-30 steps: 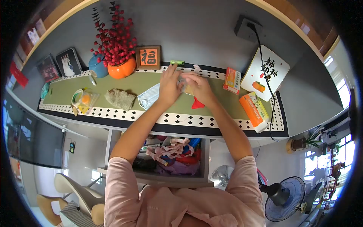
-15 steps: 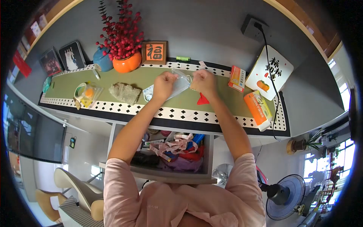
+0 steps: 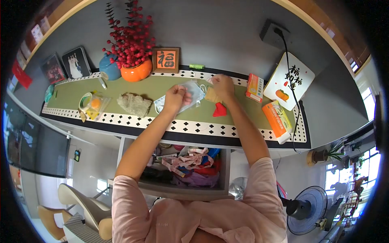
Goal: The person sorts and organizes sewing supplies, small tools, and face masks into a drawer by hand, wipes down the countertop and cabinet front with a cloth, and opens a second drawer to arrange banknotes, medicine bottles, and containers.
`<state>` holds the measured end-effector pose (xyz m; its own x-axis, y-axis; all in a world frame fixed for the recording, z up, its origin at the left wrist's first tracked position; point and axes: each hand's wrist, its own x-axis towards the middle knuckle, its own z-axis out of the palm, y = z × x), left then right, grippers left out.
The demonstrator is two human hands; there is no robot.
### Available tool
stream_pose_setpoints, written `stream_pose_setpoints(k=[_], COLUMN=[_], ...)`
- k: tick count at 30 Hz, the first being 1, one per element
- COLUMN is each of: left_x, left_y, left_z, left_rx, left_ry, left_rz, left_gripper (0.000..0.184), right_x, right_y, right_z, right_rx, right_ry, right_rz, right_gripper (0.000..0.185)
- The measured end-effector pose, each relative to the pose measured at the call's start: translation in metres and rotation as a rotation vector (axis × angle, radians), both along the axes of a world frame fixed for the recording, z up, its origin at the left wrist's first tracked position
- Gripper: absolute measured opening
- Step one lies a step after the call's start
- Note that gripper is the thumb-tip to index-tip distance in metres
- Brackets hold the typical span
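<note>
My left hand (image 3: 177,99) lies over a pale blue face mask (image 3: 193,92) in a clear plastic pouch. Its fingers are loosely curled and somewhat apart; no grip on the mask shows. The mask's white ear loop sticks out left of that hand. Further right, my right hand (image 3: 224,86) is closed, fingertips pinched at a small whitish strip (image 3: 210,80). Just below these fingertips is a tan cloth piece (image 3: 212,95), and a red cloth piece (image 3: 220,109) touches its lower edge.
A fuzzy grey-green cloth (image 3: 135,105), a tape roll (image 3: 86,101) and a clear bag (image 3: 99,106) lie on the left. Small boxes (image 3: 255,87), a tissue pack (image 3: 277,121) and a hanging cord stand right. Below the desk edge, an open drawer (image 3: 182,194) holds ribbons and cloth.
The pouched mask has gone from raised between both hands to lying flatter on the mat. My right hand has moved up and away from it, uncovering the tan cloth. My left fingers have loosened.
</note>
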<state>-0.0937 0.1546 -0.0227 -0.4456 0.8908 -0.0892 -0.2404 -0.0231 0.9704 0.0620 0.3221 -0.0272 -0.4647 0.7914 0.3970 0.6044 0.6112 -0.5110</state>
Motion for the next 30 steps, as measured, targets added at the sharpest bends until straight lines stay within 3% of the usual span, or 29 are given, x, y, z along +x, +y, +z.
stream_pose_setpoints(k=[1,4,7,10,13,16,19,21,22,25,29,30], left_x=[0.001,0.001,-0.003,-0.009,-0.008,-0.005,-0.004,-0.005,-0.004,-0.006,0.005,0.011], left_y=[0.001,0.003,0.003,0.003,-0.002,-0.005,-0.006,-0.003,0.000,0.022,0.051,0.054], left_z=[0.002,0.003,-0.005,-0.009,-0.005,0.003,0.009,0.013,0.016,0.020,0.005,0.005], left_rx=[-0.002,-0.007,-0.003,0.001,-0.017,-0.027,-0.042,-0.046,-0.061,-0.036,0.199,0.262], left_ry=[0.004,0.003,-0.043,-0.088,-0.099,-0.121,-0.133,-0.108,-0.032,0.265,0.874,1.033], left_rz=[-0.005,-0.015,-0.018,-0.006,0.016,0.048,0.051,0.018,-0.014,-0.032,0.211,0.280], left_gripper=[0.015,0.015,0.015,0.015,0.015,0.015,0.015,0.016,0.016,0.015,0.016,0.019], right_x=[0.000,-0.003,-0.005,-0.011,-0.018,-0.013,-0.010,-0.025,-0.028,-0.014,0.007,0.011], right_y=[0.001,0.000,0.003,0.005,-0.004,0.000,-0.011,-0.022,-0.028,-0.037,-0.006,0.003], right_z=[-0.001,-0.003,0.008,0.005,0.002,0.017,0.018,0.014,0.012,0.035,0.022,0.019], right_rx=[-0.008,0.124,-0.194,-0.153,0.047,-0.304,-0.017,-0.291,-0.427,-0.756,-0.485,-0.531], right_ry=[0.081,-0.029,-0.155,-0.182,-0.210,-0.299,-0.185,0.384,0.667,0.528,0.846,0.857], right_rz=[-0.036,-0.169,-0.087,-0.076,-0.320,-0.193,-0.092,0.128,0.236,0.452,0.029,-0.025], right_gripper=[0.025,0.031,0.037,0.036,0.038,0.043,0.044,0.035,0.031,0.022,0.022,0.024])
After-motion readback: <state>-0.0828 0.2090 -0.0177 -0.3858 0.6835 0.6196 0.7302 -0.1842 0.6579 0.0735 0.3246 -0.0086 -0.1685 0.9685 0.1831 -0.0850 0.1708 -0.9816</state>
